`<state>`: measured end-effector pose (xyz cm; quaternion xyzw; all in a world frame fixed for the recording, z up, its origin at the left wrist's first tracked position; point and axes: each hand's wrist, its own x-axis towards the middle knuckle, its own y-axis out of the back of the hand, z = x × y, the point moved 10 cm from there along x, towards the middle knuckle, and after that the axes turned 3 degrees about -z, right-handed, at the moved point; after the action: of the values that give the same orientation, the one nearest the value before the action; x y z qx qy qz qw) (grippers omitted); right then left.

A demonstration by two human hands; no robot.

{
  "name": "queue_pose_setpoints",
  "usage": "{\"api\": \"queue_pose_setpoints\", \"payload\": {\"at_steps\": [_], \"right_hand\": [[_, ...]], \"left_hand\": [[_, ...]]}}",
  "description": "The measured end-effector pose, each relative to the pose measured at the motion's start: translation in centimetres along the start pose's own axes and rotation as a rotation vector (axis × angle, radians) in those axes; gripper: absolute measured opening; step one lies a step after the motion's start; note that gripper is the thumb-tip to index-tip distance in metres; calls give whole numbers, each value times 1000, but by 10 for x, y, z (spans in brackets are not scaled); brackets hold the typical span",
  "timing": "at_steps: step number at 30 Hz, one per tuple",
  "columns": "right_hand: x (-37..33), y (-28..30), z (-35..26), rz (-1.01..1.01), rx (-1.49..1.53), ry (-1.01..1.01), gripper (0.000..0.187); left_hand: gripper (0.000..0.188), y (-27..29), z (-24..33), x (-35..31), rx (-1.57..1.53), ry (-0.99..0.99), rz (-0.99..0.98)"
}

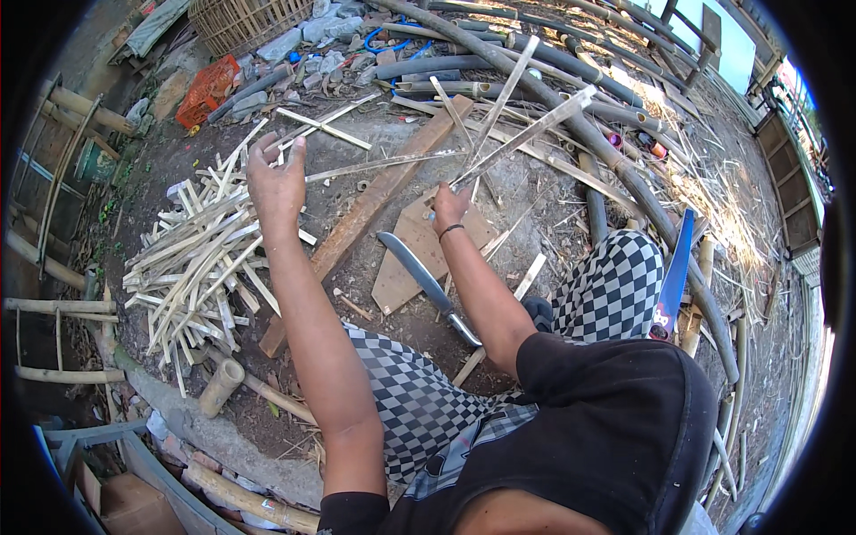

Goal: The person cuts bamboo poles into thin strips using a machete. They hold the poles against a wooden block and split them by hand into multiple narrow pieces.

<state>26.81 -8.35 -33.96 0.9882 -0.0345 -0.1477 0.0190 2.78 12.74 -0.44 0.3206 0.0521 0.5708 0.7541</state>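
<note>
My left hand (276,181) is raised beside a heap of pale split bamboo strips (201,267), its thumb and fingers apart and nothing visibly gripped. Thin strips pass behind its fingertips. My right hand (450,207), with a dark band at the wrist, is closed around a bamboo strip (526,134) that slants up and to the right. Beneath that hand lies a flat wooden board (401,276) with cut corners. A machete (419,272) rests across the board, its handle toward my right forearm. Just left of the board, a long wooden beam (383,192) lies diagonally on the ground.
Long bamboo poles (571,116) lie across the far and right side. A blue-bladed saw (676,267) is beside my right knee. An orange crate (207,92) and a woven basket (241,22) stand at the far left. A short bamboo piece (221,388) sits below the heap.
</note>
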Motion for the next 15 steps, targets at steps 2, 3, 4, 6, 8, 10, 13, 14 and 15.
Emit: {"api": "queue_pose_setpoints", "payload": {"at_steps": [2,3,4,6,8,10,13,14,15], "right_hand": [[84,27,-7,-14,-58,202,52],[115,40,-14,-22,-116,259,53],[113,35,-14,-79,-356,245,53],[120,38,-22,-139,-596,248,54],[138,39,-17,-270,-908,225,53],[165,59,-15,-257,-1037,305,53],[158,54,-4,-330,-1184,321,53],[152,50,4,-383,-1206,258,51],[164,60,0,-308,-1213,257,45]], "left_hand": [[60,-23,28,-2,-25,-91,-53],[59,-25,37,-3,-18,-114,-55],[59,-12,24,-4,7,-97,-33],[58,4,9,-5,43,-45,-21],[58,9,-1,-3,27,-35,-3],[58,2,5,0,62,-61,-20],[58,6,6,-4,57,-53,-14],[57,8,4,-6,52,-43,-15],[57,2,9,-7,24,-58,-18]]}}
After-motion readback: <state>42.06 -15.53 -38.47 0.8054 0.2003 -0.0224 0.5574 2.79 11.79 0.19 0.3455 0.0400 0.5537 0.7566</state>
